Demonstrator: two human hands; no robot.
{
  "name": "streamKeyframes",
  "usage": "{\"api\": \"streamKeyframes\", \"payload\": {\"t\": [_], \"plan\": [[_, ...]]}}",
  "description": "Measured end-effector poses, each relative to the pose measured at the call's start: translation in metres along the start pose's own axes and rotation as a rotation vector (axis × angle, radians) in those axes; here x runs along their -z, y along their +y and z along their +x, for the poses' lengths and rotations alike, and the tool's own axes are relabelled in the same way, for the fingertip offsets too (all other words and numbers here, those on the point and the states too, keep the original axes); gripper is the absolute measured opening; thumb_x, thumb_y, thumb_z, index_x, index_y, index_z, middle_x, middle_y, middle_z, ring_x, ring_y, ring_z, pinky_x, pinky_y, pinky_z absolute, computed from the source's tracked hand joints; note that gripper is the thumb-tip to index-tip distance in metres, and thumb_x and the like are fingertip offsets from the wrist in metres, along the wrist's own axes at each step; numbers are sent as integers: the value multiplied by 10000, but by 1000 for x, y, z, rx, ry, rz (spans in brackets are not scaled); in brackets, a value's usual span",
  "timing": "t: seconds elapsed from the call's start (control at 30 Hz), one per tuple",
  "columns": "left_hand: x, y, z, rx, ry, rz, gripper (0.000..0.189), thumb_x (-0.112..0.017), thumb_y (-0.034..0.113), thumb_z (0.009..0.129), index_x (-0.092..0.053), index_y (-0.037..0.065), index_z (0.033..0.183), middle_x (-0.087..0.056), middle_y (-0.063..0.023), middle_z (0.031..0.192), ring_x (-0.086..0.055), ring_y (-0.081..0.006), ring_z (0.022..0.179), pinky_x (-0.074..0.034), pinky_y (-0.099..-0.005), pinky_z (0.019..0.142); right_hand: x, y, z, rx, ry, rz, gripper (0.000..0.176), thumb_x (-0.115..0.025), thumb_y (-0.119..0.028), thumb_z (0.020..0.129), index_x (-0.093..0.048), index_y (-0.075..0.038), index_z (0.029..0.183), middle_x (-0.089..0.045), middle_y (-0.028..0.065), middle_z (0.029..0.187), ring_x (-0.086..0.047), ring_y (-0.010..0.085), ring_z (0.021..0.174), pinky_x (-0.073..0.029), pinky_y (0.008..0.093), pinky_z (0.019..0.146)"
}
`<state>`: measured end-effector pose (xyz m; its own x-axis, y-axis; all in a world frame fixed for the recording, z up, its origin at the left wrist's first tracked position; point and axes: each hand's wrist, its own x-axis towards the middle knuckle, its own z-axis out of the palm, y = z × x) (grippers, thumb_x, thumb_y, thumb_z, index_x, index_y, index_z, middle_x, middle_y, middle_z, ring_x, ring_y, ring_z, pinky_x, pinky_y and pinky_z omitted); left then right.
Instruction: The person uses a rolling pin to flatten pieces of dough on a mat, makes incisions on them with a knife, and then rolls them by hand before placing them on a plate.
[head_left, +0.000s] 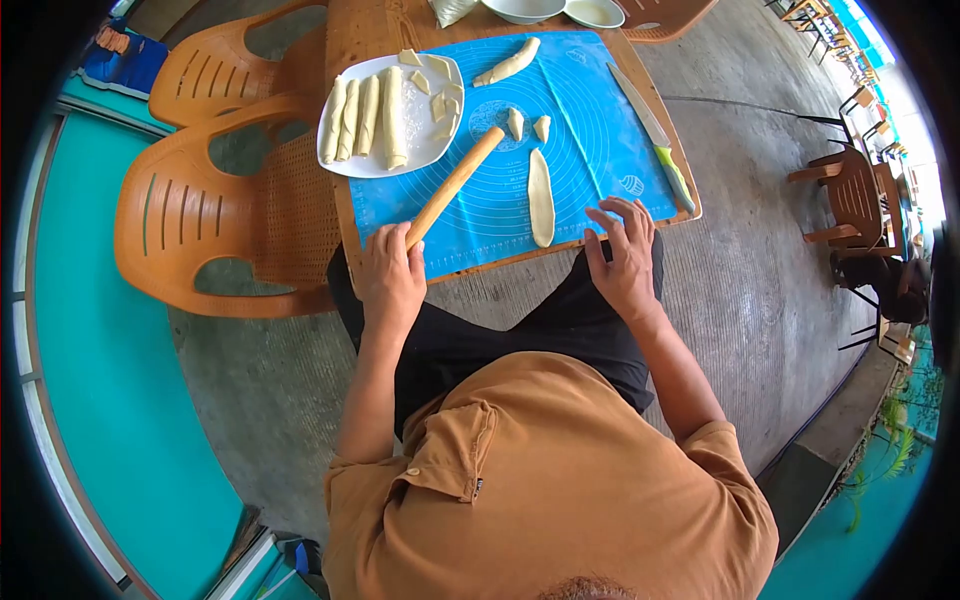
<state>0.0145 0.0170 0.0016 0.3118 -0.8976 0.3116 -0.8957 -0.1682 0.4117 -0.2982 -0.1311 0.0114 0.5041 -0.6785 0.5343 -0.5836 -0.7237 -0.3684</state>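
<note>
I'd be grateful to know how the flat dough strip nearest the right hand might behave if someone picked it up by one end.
The dough strip would probably droop, as it looks soft and thin for its length. It might stretch, being long and narrow. It seems unlikely to roll, since it lies flat on the mat.

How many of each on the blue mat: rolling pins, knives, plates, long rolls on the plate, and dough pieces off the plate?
Rolling pin: 1
Knife: 1
White plate: 1
Long rolls on the plate: 4
Dough pieces off the plate: 4 (long piece, two small pieces, flat strip)
Total: 11
</note>
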Motion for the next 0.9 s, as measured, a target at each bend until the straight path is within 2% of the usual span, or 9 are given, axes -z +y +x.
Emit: {"api": "streamKeyframes", "payload": {"t": [0.2, 0.33, 0.43, 0.53, 0.67, 0.9], "plan": [[-15, 1, 15, 9, -5, 97, 369, -701, 154, 1047, -626, 2, 1376, -646, -179, 1261, -623, -376, 1229, -542, -491, 1054, 1, 58, 28, -110, 99, -141, 403, -771, -136, 959, -673, -88, 1347, -644, 161, 1340, -602, 384, 1280, -441, 508, 1121], [-19, 7, 17, 16, 1, 136, 422, -698, 182, 1056, -619, 7, 1432, -641, -178, 1283, -610, -364, 1260, -516, -497, 1087, -2, 115, 46, -252, 139, -314, 449, -765, -226, 986, -668, -84, 1401, -638, 180, 1392, -585, 396, 1337, -428, 531, 1138], [-18, 12, 19, 14, -9, 165, 434, -701, 192, 1057, -621, 13, 1444, -639, -165, 1298, -609, -348, 1267, -502, -495, 1100, -3, 142, 55, -340, 39, -454, 502, -716, -327, 1019, -665, -96, 1462, -646, 176, 1402, -591, 384, 1344, -418, 568, 1138], [-19, 15, 21, 3, 3, 184, 440, -707, 195, 1055, -625, 23, 1451, -637, -151, 1304, -609, -332, 1265, -499, -489, 1095, 1, 149, 61, -403, -68, -454, 461, -710, -330, 1024, -700, -112, 1430, -676, 174, 1355, -603, 365, 1333, -429, 555, 1122], [-26, 17, 24, -14, 7, 173, 443, -721, 198, 1047, -642, 42, 1455, -638, -136, 1283, -611, -316, 1251, -503, -485, 1065, 0, 156, 67, -397, -114, -453, 419, -710, -334, 1025, -731, -120, 1384, -701, 169, 1301, -620, 351, 1312, -440, 549, 1097], [-30, 18, 38, -45, 49, 159, 447, -740, 199, 1030, -668, 70, 1452, -645, -108, 1204, -627, -301, 1172, -521, -452, 1017, -5, 166, 76, -427, -156, -434, 334, -676, -297, 1050, -743, -91, 1304, -707, 197, 1247, -673, 390, 1205, -477, 557, 1036]]}}
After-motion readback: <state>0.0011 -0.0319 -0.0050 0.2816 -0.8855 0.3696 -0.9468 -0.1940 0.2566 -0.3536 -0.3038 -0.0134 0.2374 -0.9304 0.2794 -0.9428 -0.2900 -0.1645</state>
